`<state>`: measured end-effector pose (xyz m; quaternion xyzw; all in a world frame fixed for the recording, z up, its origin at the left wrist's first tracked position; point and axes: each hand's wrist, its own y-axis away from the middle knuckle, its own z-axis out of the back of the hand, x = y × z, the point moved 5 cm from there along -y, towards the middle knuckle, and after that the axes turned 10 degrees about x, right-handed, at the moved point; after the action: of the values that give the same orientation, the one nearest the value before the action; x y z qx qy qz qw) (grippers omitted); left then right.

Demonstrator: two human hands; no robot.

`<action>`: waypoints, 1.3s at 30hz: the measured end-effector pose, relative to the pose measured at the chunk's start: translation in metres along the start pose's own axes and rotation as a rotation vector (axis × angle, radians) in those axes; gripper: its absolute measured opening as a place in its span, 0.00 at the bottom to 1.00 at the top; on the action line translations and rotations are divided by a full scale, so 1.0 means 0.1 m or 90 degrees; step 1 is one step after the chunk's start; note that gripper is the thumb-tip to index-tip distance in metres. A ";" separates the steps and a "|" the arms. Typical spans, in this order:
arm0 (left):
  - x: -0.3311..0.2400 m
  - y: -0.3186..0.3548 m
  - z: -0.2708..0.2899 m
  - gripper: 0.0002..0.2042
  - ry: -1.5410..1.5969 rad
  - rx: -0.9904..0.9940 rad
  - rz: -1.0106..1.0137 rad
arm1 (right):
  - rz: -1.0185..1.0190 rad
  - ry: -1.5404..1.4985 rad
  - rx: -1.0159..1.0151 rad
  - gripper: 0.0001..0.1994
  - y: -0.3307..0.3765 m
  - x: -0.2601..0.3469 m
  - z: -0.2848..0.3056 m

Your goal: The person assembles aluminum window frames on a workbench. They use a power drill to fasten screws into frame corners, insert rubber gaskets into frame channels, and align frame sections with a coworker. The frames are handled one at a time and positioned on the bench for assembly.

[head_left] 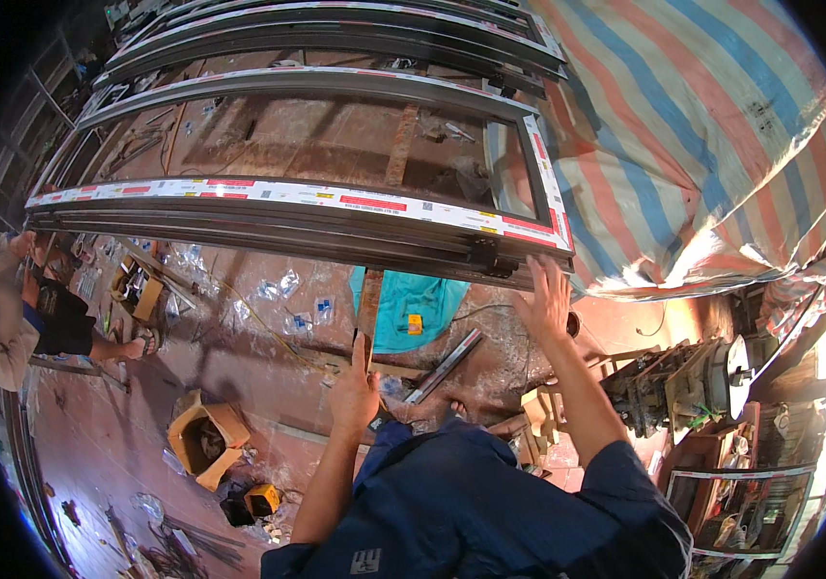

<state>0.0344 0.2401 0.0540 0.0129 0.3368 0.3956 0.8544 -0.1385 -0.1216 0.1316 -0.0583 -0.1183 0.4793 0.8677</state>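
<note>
A stack of long dark metal frames (336, 227) lies across in front of me, its top faces covered with white and red printed protective film. My right hand (545, 304) is at the near right corner of the stack, fingers spread, fingertips at the frame's edge. A dark hinge-like fitting (486, 255) sits on the side just left of it. My left hand (353, 391) is lower and nearer to me, fingers curled in, one pointing up. It is at the near end of a rusty-brown bar (370, 299) that runs under the frames. Whatever it grips is hard to make out.
A teal cloth (418, 304) with a small orange box (415, 325) lies on the floor. Open cardboard boxes (208, 439) and plastic scraps are at left, near another person (17, 309). Striped sheeting (683, 145) hangs at right above a machine (683, 386).
</note>
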 end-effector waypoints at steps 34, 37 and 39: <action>0.11 -0.06 -0.16 0.44 0.003 -0.010 0.203 | 0.089 -0.011 0.009 0.50 -0.71 -0.06 -0.02; 0.07 -0.06 -0.10 0.42 0.004 -0.015 0.205 | 0.134 0.031 -0.072 0.55 -0.65 -0.16 -0.16; 0.04 -0.02 -0.07 0.42 0.010 -0.012 0.209 | 0.159 0.030 -0.092 0.56 -0.64 -0.17 -0.22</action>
<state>0.0334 0.2397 0.0457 0.0570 0.3332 0.5330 0.7756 -0.0891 -0.1700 0.1214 -0.1458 -0.1240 0.5725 0.7973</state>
